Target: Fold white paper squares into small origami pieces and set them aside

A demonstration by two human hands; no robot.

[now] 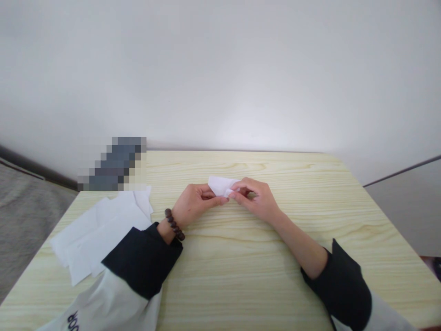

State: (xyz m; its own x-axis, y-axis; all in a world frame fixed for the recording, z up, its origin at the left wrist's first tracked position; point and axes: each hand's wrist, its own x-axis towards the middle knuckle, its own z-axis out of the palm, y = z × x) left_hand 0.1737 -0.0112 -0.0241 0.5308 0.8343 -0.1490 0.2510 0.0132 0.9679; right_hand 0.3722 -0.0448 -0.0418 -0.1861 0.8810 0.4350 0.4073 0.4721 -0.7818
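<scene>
A small folded piece of white paper (219,184) is held between both hands above the middle of the table. My left hand (196,202), with a dark bead bracelet at the wrist, pinches its lower edge with the thumb in front and the fingers behind. From the other side my right hand (257,197) grips the paper's right end between thumb and index finger. The two thumbs almost meet at a small folded part near the lower edge. Fingers cover some of the paper, so its full shape is hidden.
Several loose white sheets (103,234) lie overlapping on the table's left, partly under my left sleeve. A dark pixelated object (115,163) is at the back left corner. The pale wooden table (241,276) meets a white wall (241,69) behind.
</scene>
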